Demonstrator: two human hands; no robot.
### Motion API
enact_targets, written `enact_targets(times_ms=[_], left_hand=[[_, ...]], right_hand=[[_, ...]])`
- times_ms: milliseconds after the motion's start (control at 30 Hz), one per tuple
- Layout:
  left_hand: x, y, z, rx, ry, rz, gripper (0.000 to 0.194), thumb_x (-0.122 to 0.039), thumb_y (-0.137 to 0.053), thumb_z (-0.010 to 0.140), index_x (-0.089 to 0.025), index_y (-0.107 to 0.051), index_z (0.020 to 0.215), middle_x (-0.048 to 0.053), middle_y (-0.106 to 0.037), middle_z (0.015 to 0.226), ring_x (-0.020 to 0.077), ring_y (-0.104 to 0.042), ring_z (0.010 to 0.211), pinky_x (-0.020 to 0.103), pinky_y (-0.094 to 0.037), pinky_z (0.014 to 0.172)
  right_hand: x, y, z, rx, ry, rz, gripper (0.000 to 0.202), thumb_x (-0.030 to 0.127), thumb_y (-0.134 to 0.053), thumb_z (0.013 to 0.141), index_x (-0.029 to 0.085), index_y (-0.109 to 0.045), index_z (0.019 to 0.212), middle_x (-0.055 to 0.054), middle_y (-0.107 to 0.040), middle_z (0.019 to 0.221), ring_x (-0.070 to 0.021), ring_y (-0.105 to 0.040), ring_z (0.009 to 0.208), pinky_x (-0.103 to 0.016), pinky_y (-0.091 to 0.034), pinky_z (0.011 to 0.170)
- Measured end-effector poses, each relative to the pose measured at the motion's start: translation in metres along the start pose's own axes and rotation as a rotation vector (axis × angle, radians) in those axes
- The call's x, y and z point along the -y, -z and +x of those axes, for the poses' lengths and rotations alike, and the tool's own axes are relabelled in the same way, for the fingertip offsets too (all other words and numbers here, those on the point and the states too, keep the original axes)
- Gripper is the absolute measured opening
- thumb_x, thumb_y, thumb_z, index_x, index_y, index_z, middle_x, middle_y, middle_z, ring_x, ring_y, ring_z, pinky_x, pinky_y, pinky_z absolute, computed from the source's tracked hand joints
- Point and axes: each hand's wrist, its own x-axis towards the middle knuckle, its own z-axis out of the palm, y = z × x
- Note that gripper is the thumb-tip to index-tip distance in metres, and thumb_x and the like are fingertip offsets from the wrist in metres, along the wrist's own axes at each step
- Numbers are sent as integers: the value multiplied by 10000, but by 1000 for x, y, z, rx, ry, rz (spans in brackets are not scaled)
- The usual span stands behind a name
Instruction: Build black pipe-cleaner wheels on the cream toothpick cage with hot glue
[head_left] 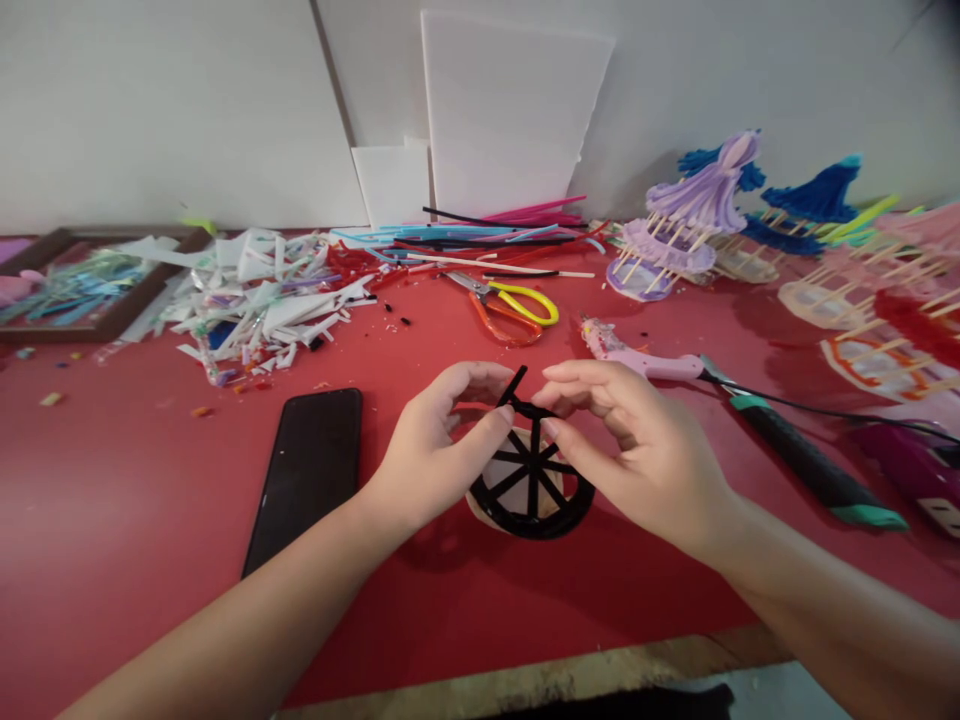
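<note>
Between my hands is a black pipe-cleaner wheel (534, 515), a ring with several spokes meeting at its middle. A pale round disc (480, 512) shows beneath it. My left hand (442, 440) pinches the ring's far left side, where a short loose end sticks up. With thumb and curled fingers, my right hand (637, 450) grips the far right side of the same ring. The fingertips hide part of the far rim. Left of my left hand lies a black phone (307, 470).
Yellow-and-orange-handled scissors (510, 305) and a pink glue gun (652, 362) lie beyond my hands. A black-and-green-handled tool (814, 460) is at right. White scraps (262, 290) pile at left, near loose pipe cleaners (480, 238). Small carousel-like models (675, 230) stand at back right.
</note>
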Motion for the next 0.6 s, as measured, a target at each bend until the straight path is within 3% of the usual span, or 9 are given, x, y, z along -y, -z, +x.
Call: enact_targets(times_ms=[400, 600], left_hand=[[0, 4, 1, 89, 61, 71, 299, -291, -567, 852, -173, -586, 1126, 62, -628, 1030, 185, -595, 964, 328, -471, 868], [-4, 2, 2, 192, 108, -95, 299, -231, -536, 846, -180, -562, 1140, 42, -623, 1043, 160, -582, 928, 298, -451, 857]], right_hand=[[1, 0, 1, 13, -1, -31, 289, 187, -563, 884, 246, -522, 1164, -19, -692, 993, -142, -682, 918, -293, -565, 826], [1, 4, 2, 82, 13, -51, 333, 175, -548, 900, 268, -497, 1216, -3, -702, 1033, -127, -679, 962, -268, -552, 851]])
